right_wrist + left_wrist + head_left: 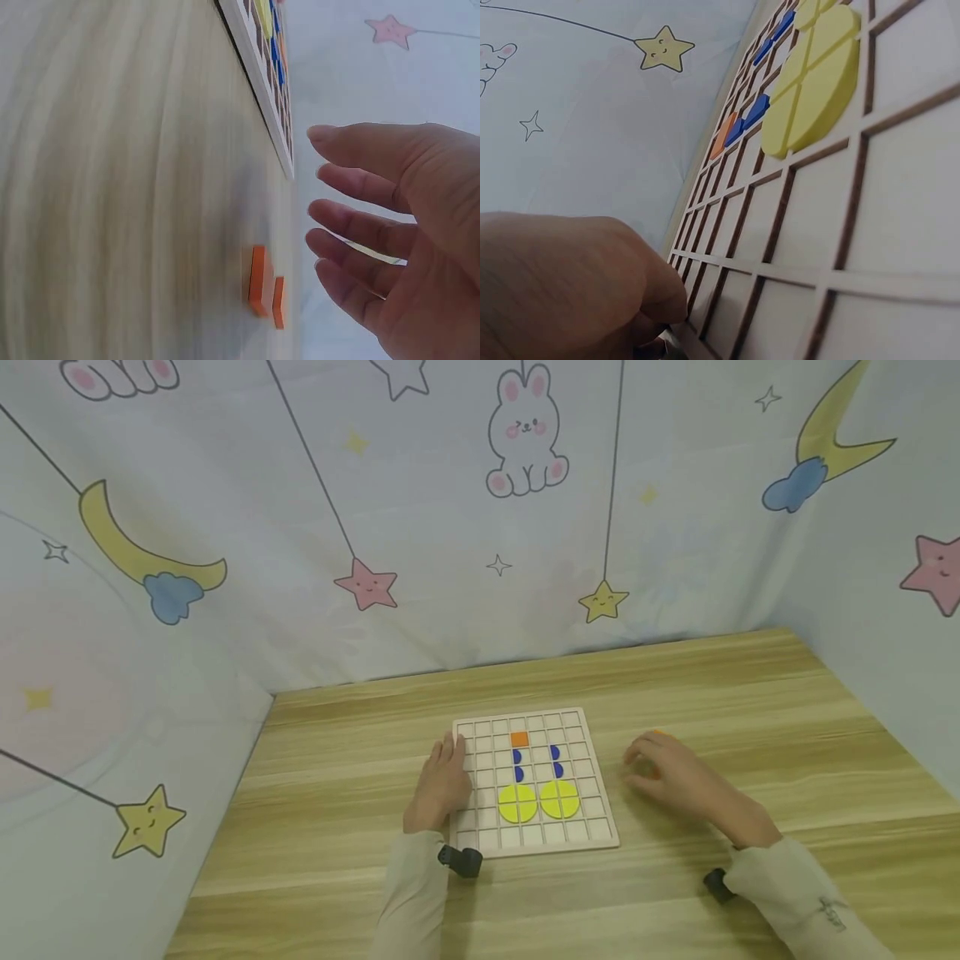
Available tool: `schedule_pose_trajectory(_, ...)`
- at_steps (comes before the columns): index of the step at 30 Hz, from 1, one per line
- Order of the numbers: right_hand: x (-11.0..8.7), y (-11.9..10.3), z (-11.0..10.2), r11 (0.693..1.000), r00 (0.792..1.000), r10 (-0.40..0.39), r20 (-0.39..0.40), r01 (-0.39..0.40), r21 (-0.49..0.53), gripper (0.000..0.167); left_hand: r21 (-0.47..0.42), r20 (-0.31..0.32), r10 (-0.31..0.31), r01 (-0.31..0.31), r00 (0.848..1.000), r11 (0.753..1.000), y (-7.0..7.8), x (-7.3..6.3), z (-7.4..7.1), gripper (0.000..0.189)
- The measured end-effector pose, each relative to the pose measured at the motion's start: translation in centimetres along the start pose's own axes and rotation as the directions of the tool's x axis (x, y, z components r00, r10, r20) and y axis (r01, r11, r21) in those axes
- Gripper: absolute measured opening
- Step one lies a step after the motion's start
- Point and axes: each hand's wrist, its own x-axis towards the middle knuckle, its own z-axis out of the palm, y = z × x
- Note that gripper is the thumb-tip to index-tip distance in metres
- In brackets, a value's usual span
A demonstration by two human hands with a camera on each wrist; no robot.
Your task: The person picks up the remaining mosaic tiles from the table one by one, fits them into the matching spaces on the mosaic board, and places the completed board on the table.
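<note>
A pale wooden grid board (534, 836) lies on the table. On it are an orange square (519, 739), several blue half-round pieces (555, 752) in two columns, and two yellow discs (517, 803) made of quarter pieces. My left hand (441, 783) rests along the board's left edge, its fingers touching the rim; the left wrist view hides some fingertips. To the right of the board my right hand (671, 772) hovers, fingers bent loosely and apart, holding nothing. Below it in the right wrist view, two orange pieces (259, 281) lie on the table, partly hidden from the head view.
The wood-grain table (337, 760) extends on all sides of the board. A pale cloth printed with stars, moons and a rabbit (525, 435) hangs behind it and along both sides. Black wrist cameras (461, 862) are strapped at both sleeves.
</note>
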Motion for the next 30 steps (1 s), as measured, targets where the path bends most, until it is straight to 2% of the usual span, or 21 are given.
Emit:
schedule_pose_trajectory(4,-0.7,1.0,-0.5,1.0,1.0,0.009,0.004,-0.009,-0.001,0.022,0.003,0.004,-0.004,0.004,1.0,1.0,0.1,-0.1,-0.1,0.059)
schedule_pose_trajectory(11,-1.7,2.2,-1.3,0.994,0.993,0.109,0.039,-0.109,-0.001,0.03,-0.004,0.0,-0.019,0.019,1.0,1.0,0.1,0.0,0.0,0.059)
schedule_pose_trajectory(16,-2.2,2.6,-1.5,0.99,0.989,0.14,0.057,-0.14,-0.007,0.033,-0.005,-0.002,-0.018,0.018,1.0,1.0,0.0,0.0,0.1,0.059)
schedule_pose_trajectory(30,-2.8,3.4,-1.3,0.994,0.994,0.111,0.008,-0.111,-0.014,0.022,0.002,0.0,-0.015,0.015,1.0,1.0,0.0,0.0,0.1,0.059)
